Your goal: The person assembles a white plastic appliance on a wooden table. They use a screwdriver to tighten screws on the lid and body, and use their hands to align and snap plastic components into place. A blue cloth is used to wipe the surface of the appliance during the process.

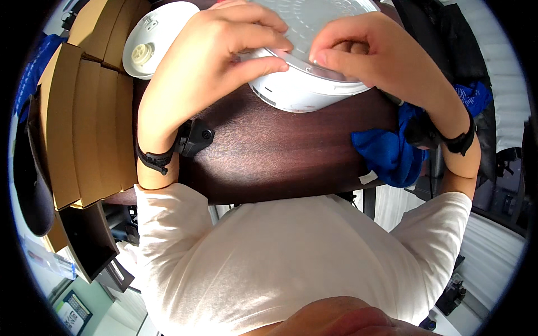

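2 hands [224,50] on 1 white cooker [302,84]

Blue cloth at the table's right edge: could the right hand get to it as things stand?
Probably yes. The right hand rests on the rim of the white round appliance, and the blue cloth lies just below that wrist on the dark table, with nothing lying between them.

Bright, even daylight falls on my work from above and ahead. A soft sheen lies on the dark table [269,157], and my left hand [224,50] and right hand [370,50] cast faint shadows on the white round device [302,89]. The white surfaces are nearly washed out. Straight edges bend toward the black circular rim, where detail softens; the centre is sharp.
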The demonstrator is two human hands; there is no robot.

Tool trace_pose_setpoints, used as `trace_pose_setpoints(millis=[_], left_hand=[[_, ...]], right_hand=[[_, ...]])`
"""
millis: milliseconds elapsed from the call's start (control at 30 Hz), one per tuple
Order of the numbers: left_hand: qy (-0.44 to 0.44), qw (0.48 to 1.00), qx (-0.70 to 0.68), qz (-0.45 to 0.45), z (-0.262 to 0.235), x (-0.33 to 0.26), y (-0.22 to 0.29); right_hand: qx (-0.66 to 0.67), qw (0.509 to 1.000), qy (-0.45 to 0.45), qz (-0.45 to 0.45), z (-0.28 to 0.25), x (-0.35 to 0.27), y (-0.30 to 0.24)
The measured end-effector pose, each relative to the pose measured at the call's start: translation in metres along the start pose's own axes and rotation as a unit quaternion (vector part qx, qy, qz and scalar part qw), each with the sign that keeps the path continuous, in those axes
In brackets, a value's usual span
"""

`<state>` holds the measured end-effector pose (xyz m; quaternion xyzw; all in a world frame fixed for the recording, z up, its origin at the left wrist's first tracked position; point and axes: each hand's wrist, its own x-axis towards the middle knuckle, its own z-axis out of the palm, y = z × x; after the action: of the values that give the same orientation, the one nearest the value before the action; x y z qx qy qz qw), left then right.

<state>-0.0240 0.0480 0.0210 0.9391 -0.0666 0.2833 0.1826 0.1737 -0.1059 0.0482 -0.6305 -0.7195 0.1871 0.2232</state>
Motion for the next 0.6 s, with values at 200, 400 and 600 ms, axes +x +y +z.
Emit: trace_pose_setpoints(millis=[200,400,600], left_hand=[[-0.026,0.995,-0.079,-0.051,0.000,-0.002,-0.002],[-0.024,0.995,-0.077,-0.059,0.001,-0.001,-0.001],[-0.022,0.995,-0.072,-0.062,0.001,-0.001,0.000]], right_hand=[[0.048,0.999,-0.012,0.021,0.002,-0.001,-0.002],[0.092,0.992,-0.062,0.065,-0.005,0.000,0.002],[0.087,0.989,-0.095,0.076,-0.008,0.005,-0.003]])
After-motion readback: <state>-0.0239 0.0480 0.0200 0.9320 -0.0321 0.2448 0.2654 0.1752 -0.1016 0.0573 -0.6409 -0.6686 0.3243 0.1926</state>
